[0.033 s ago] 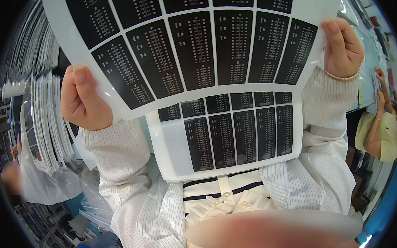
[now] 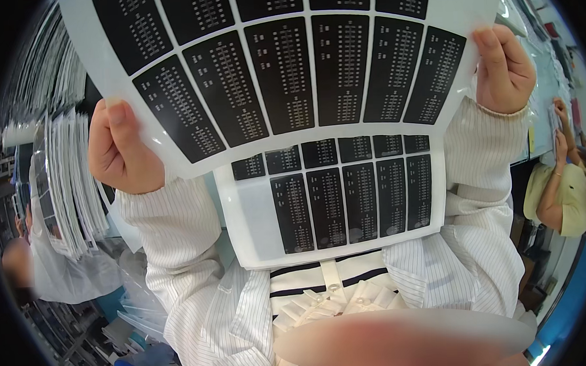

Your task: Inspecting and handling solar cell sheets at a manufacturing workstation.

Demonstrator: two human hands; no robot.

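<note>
A white-bordered sheet [image 2: 280,79] printed with rows of black rectangular panels is stretched out before me. Its left edge is pinched between the thumb and curled fingers of my left hand [image 2: 122,144]. On the opposite edge, my right hand [image 2: 505,69] grips it the same way. Below and partly behind the raised sheet lies a stack of similar black-panelled sheets [image 2: 258,214]. One panel spot at the stack's left is blank, pale backing. The upper part of the held sheet runs out of the picture.
Many thin sheets [image 2: 74,179] stand in rows on the left, beside clear plastic film [image 2: 74,274]. At right, a person in a yellow top [image 2: 555,198] has arms raised over a glassy table [image 2: 540,116]. Another person sits at far left.
The held sheet and my left hand have shifted very slightly to the left. Both hands keep the same grip, and the stack looks unchanged.
</note>
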